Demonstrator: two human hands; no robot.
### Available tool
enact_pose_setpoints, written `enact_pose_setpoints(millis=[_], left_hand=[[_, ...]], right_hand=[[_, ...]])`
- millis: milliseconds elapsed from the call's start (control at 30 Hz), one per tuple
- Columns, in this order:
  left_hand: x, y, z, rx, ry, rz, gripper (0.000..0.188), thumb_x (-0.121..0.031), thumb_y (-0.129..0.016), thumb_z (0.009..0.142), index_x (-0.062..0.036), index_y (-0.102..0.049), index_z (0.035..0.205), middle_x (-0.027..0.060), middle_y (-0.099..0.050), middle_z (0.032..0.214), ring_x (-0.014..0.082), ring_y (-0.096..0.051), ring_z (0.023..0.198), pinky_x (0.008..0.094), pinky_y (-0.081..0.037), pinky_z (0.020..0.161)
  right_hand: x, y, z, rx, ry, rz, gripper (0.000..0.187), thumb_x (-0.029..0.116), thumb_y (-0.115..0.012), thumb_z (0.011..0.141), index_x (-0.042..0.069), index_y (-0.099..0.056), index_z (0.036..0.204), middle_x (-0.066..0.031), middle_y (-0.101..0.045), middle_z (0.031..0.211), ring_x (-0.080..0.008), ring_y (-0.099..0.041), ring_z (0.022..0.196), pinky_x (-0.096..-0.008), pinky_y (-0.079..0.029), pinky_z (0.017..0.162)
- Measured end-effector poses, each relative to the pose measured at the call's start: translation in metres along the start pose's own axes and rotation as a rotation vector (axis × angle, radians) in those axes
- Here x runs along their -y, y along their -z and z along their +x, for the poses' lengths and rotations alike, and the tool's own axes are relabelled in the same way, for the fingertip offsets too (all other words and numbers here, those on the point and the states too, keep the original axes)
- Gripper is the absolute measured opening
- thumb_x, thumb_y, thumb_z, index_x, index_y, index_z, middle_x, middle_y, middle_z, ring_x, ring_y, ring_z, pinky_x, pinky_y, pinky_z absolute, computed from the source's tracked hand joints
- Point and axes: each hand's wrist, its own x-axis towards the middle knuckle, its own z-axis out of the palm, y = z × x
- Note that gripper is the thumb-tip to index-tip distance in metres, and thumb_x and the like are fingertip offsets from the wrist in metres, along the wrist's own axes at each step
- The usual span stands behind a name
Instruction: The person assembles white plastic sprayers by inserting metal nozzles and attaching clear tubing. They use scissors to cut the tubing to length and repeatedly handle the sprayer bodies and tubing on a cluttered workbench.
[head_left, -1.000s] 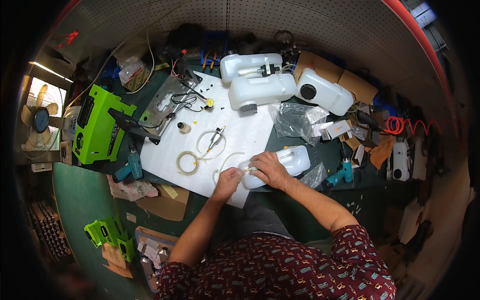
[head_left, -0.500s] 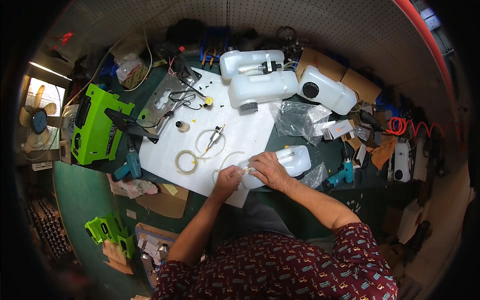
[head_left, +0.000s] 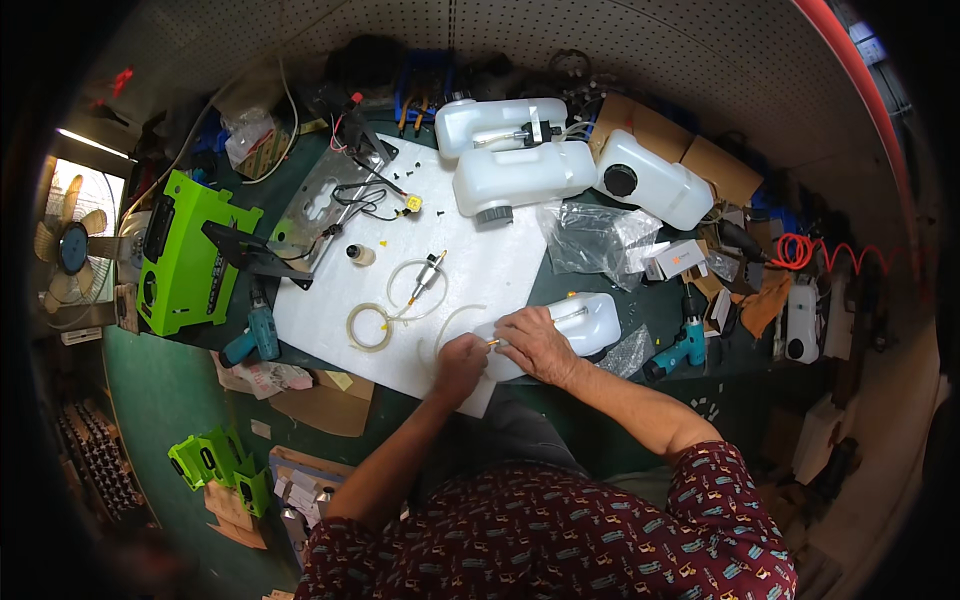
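Head view: at lower centre of the frame, the left hand (head_left: 461, 367) has its fingers closed, pinching a small brass-coloured fitting (head_left: 492, 342) that shows between both hands. We see the right hand (head_left: 540, 345) bent over a white tank (head_left: 598, 322), fingertips beside that fitting; whether they pinch it we cannot tell, since the knuckles cover them. We judge the hands meet so that one steadies against the other. The tank lies across the right edge of the white sheet (head_left: 330, 315), probably for reach. Clear tubing (head_left: 463, 312) curves just left; we note a pump-like cylinder (head_left: 428, 276) near frame centre, apparently kept handy.
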Motion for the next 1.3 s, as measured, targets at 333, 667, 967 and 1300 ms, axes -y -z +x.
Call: enact_pose_setpoints(millis=[333, 667, 967, 1300], left_hand=[[0.020, 0.008, -0.002, 0.033, -0.238, 0.098, 0.025, -0.020, -0.056, 0.104, -0.0001, -0.063, 0.091, 0.0039, -0.057, 0.070, 0.0123, -0.052, 0.065, 0.0312, -0.046, 0.062], [0.017, 0.001, -0.003, -0.022, -0.104, 0.142, 0.025, -0.019, -0.051, 0.109, -0.0025, -0.062, 0.094, 0.0007, -0.054, 0.064, 0.0089, -0.048, 0.055, 0.0291, -0.041, 0.053], [0.011, 0.004, 0.003, -0.025, -0.157, 0.244, 0.029, -0.020, -0.054, 0.107, 0.0003, -0.063, 0.088, 0.0037, -0.058, 0.065, 0.0103, -0.054, 0.057, 0.0301, -0.044, 0.054], [0.015, 0.005, 0.011, 0.032, -0.243, 0.381, 0.029, -0.023, -0.058, 0.104, 0.0016, -0.065, 0.090, 0.0051, -0.060, 0.069, 0.0142, -0.057, 0.061, 0.0337, -0.047, 0.058]], right_hand=[[-0.001, -0.002, -0.003, -0.045, 0.012, -0.023, 0.027, 0.021, -0.076, 0.091, 0.007, -0.069, 0.113, -0.0071, -0.066, 0.118, -0.0294, -0.059, 0.114, -0.0442, -0.041, 0.101], [0.000, -0.002, -0.001, -0.041, 0.010, -0.007, 0.029, 0.018, -0.078, 0.088, 0.007, -0.068, 0.112, -0.0056, -0.065, 0.118, -0.0290, -0.059, 0.112, -0.0442, -0.042, 0.098], [-0.003, -0.002, 0.001, -0.049, 0.008, 0.011, 0.028, 0.017, -0.078, 0.088, 0.007, -0.069, 0.112, -0.0055, -0.065, 0.118, -0.0281, -0.058, 0.113, -0.0443, -0.042, 0.099], [-0.003, 0.002, 0.001, -0.017, 0.001, -0.017, 0.027, 0.017, -0.076, 0.089, 0.007, -0.069, 0.113, -0.0059, -0.065, 0.119, -0.0282, -0.058, 0.114, -0.0443, -0.042, 0.101]])
